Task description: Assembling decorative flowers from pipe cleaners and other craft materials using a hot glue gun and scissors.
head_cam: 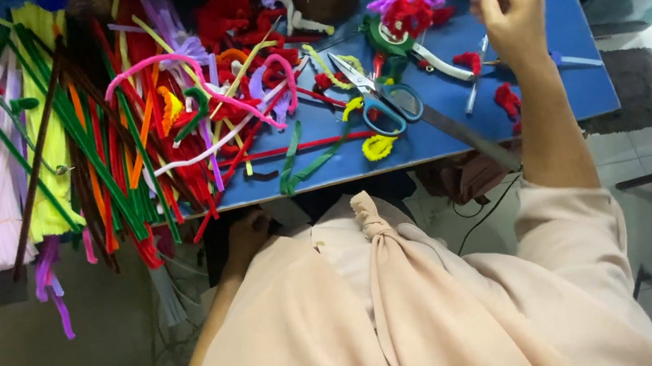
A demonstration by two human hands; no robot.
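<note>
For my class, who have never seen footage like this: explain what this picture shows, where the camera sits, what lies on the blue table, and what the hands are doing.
There is no machine here, only a person. The one picture comes from a camera worn on the person's head, looking down over their beige clothing.

On the blue table lie heaps of pipe cleaners in many colours, blue-handled scissors, and a small flower made of pipe cleaners.

The right hand is raised over the table's far side, fingers curled; whether it holds anything cannot be seen. The left hand is low at the table's near edge, mostly hidden in shadow, so its grip cannot be seen either.
</note>
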